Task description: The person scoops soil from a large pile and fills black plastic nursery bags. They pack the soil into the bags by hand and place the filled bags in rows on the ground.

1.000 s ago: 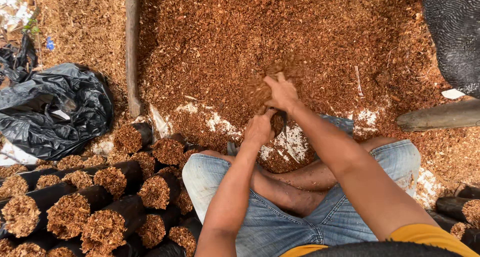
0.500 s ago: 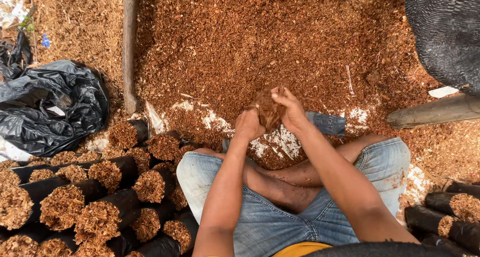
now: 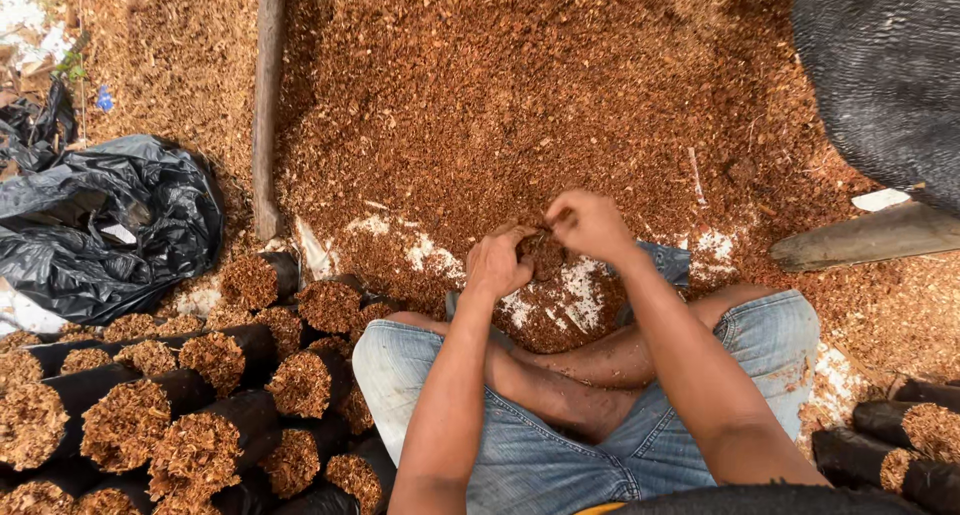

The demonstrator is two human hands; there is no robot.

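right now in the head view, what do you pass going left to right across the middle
crumpled black plastic sheet → wooden pole → left hand → right hand → wooden log

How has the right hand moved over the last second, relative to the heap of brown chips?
Yes. The right hand has drawn back off the heap of brown chips toward the person's lap, meeting the left hand.

Left hand (image 3: 497,263), right hand (image 3: 590,225) pressing brown husk (image 3: 543,252), filled black bags (image 3: 215,435) beside
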